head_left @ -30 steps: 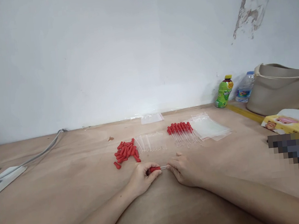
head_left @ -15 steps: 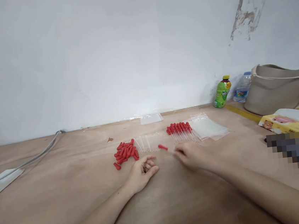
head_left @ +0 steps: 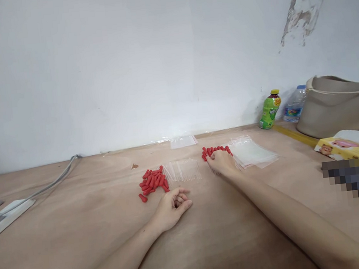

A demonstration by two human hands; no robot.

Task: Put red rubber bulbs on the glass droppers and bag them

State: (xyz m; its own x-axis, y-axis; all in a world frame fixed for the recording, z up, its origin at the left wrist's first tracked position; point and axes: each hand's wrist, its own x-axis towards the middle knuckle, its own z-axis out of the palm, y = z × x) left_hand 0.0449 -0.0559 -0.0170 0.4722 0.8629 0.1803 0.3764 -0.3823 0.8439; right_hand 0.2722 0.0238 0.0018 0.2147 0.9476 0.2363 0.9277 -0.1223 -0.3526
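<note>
My left hand [head_left: 171, 209] rests on the table, fingers loosely curled and thumb apart, with nothing in it. Just beyond it lies a heap of red rubber bulbs [head_left: 152, 181], one loose bulb [head_left: 143, 198] in front. Thin clear tubes [head_left: 183, 171] lie side by side to the right of the heap. My right hand [head_left: 222, 162] is over the row of red-bulbed droppers [head_left: 216, 148], its fingers pinched on a dropper at the row's left end. The hand covers most of the droppers' clear stems.
Clear zip bags [head_left: 253, 151] lie right of the droppers, and another bag [head_left: 183, 141] is by the wall. Farther right stand a green bottle [head_left: 269, 111], a water bottle [head_left: 294, 107], a grey bin [head_left: 334, 109] and a yellow tissue pack [head_left: 334, 146]. A cable [head_left: 54, 180] crosses at left.
My right hand has moved forward with the dropper, from the bare table near the tubes to the row of droppers. My left hand has stayed in place. The view has shifted slightly.
</note>
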